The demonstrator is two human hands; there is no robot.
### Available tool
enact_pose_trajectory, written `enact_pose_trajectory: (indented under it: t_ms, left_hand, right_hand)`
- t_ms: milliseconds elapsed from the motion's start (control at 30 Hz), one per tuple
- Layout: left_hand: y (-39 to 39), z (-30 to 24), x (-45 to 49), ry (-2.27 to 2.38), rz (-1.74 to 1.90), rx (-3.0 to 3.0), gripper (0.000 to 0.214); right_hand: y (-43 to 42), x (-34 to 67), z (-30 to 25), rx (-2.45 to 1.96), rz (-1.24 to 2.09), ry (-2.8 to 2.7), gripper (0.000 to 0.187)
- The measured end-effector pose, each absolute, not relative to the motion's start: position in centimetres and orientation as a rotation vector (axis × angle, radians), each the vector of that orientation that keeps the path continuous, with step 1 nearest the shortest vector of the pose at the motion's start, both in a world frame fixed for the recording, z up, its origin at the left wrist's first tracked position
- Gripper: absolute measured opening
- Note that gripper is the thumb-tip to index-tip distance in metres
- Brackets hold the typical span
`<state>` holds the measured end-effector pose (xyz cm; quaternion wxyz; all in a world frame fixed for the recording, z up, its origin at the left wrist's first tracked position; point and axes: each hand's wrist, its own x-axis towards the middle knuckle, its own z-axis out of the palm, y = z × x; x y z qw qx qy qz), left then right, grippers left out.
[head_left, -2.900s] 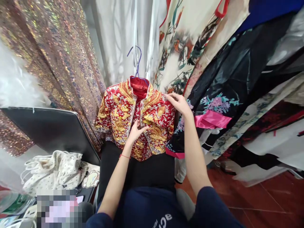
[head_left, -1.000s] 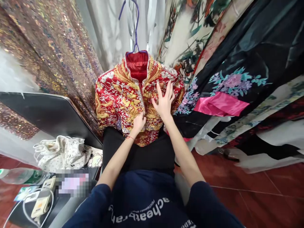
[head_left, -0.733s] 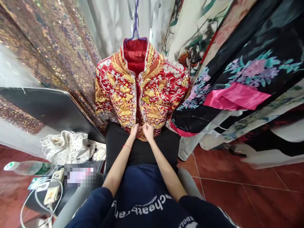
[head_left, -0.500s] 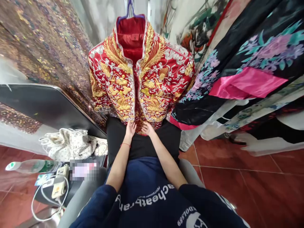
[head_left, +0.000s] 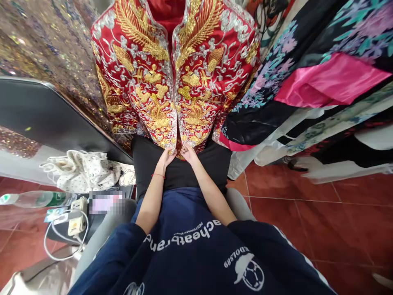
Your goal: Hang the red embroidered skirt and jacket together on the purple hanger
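Observation:
A red jacket (head_left: 172, 73) thick with gold and silver embroidery hangs in front of me, its top cut off by the frame. My left hand (head_left: 167, 157) pinches the bottom hem of its left front panel. My right hand (head_left: 188, 153) pinches the hem of the right panel, right beside the other hand. Both hands meet at the centre opening, over my black-clad lap (head_left: 181, 172).
Floral robes (head_left: 294, 82) hang close on the right. Sequin fabric (head_left: 49, 45) and a dark board (head_left: 43, 114) stand to the left. A spotted cloth bag (head_left: 82, 170), a bottle (head_left: 37, 199) and a charger with cable (head_left: 75, 225) lie at lower left. Red floor tiles (head_left: 322, 221) spread right.
My right hand slid from the jacket's chest down to the hem and joined the left. The view tipped downward, so the jacket looms larger and the hanger left the frame.

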<state>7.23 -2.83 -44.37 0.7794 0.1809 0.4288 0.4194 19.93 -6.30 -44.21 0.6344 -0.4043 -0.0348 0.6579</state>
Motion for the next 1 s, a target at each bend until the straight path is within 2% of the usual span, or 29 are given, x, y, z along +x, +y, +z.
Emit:
enact_pose_trajectory:
  t_ms: [200, 500, 667, 833, 1000]
  left_hand:
    - [-3.9, -42.7, 6.9, 0.846, 0.908, 0.429, 0.007]
    - [-7.9, -39.8, 6.5, 0.773, 0.893, 0.386, 0.028]
    - [-8.9, -37.6, 5.7, 0.715, 0.865, 0.331, 0.043]
    - [-8.6, -36.5, 5.4, 0.743, 0.785, 0.265, 0.036]
    - [-8.8, -35.8, 5.7, 0.743, 0.743, 0.169, 0.043]
  right_hand:
    - [-8.9, 19.4, -42.0, -0.864, 1.51, -0.199, 0.026]
    - [-12.3, 18.2, -39.5, -0.939, 1.459, -0.243, 0.037]
    - [-13.6, 16.6, -38.1, -1.025, 1.329, -0.308, 0.056]
    - [-13.9, 15.1, -36.2, -1.143, 1.184, -0.296, 0.071]
    - [-13.7, 14.6, -34.9, -1.215, 1.065, -0.293, 0.09]
